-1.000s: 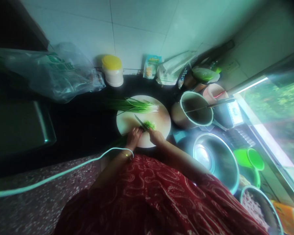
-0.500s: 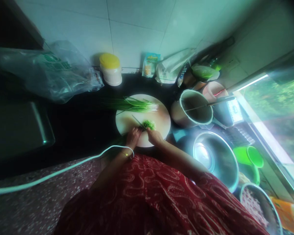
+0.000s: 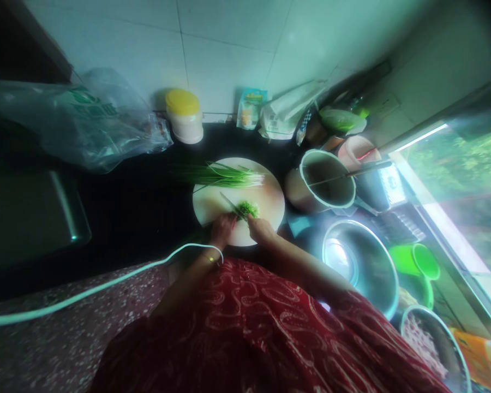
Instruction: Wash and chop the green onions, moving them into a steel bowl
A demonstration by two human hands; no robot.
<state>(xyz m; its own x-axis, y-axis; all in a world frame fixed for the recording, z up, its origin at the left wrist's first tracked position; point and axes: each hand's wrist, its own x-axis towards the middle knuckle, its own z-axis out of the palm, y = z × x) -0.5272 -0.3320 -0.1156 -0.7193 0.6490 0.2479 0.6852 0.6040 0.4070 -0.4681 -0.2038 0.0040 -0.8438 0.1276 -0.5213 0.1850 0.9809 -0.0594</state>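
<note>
On a round white cutting board (image 3: 272, 210), my right hand (image 3: 262, 230) is closed round the handle of a knife (image 3: 229, 201), whose blade slants up and left. My left hand (image 3: 224, 225) is curled on the board just left of the blade, pressed on green onions that are mostly hidden beneath the fingers. A small heap of chopped green onion (image 3: 248, 208) lies against the right side of the blade. Across the top of the board rests a bunch of whole green onions (image 3: 229, 176), white ends to the right and leaves trailing off to the left.
A tall pot (image 3: 327, 180) stands right of the board, with a large metal basin (image 3: 360, 267) below it. A yellow-lidded tub (image 3: 184, 117) and a plastic bag (image 3: 106, 125) sit along the wall. A white cable (image 3: 118, 284) crosses near my left wrist.
My right hand has shifted very slightly to the right with the knife handle. The left hand stays almost in place, and the whole bunch has not moved.
</note>
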